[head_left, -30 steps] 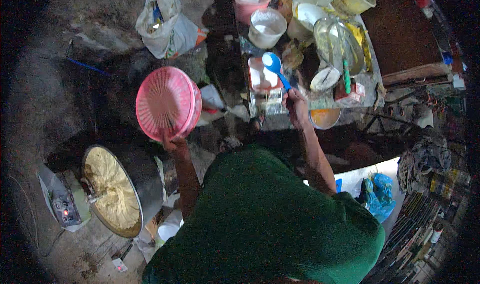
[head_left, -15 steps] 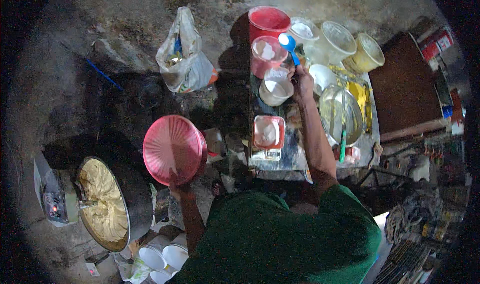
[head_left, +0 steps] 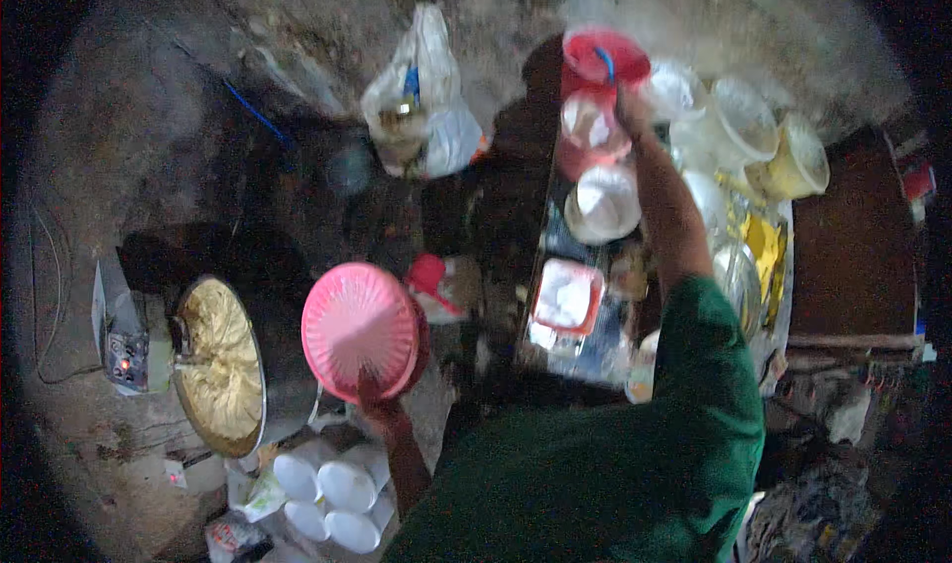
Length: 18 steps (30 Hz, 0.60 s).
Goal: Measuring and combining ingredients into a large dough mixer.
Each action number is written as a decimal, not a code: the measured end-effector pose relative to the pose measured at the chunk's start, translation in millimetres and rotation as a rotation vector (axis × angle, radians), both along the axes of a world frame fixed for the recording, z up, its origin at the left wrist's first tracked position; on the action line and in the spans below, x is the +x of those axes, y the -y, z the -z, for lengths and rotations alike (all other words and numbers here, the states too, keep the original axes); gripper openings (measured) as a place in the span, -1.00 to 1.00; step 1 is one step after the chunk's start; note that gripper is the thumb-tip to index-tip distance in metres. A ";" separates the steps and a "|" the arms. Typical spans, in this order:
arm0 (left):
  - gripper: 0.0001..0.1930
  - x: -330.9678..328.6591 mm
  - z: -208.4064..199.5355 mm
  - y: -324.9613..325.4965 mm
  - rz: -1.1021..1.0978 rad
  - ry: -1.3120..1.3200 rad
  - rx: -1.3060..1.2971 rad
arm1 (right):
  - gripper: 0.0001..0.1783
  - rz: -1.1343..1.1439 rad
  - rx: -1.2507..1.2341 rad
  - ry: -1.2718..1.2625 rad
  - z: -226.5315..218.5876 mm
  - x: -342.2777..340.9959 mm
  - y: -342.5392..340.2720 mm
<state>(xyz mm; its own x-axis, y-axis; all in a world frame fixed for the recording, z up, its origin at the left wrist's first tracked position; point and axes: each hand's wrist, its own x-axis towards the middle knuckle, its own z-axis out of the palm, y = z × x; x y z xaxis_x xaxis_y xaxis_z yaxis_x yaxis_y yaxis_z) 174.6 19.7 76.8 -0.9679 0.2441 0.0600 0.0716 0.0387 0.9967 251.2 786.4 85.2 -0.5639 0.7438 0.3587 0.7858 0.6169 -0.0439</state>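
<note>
Right hand [head_left: 633,113] had swung on from above the pale tub [head_left: 603,228] to the red bucket [head_left: 579,55] at the back, so my read is the scooping work had shifted over there. Pretty blurry, but the fingers looked closed round the handle of a blue spoon [head_left: 607,63]; its bowl didn't show, so can't tell if it was dipped in or just over the mouth. Left hand [head_left: 383,404] was clamped on the near edge of the ribbed pink basin [head_left: 355,325], holding it tilted up, well apart from the bucket.
</note>
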 end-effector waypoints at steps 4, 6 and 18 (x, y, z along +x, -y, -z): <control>-0.41 -9.0 -2.2 -12.0 -0.003 0.151 0.022 | -0.70 -0.018 0.004 -0.305 -44.2 -13.1 21.5; -0.44 -17.6 -4.0 -21.3 -0.001 0.217 -0.084 | -0.53 -0.145 0.142 -0.705 -38.6 18.6 22.5; -0.44 -89.9 24.3 -33.0 0.218 0.652 0.540 | -0.63 0.231 -0.817 -1.013 -55.1 183.1 467.6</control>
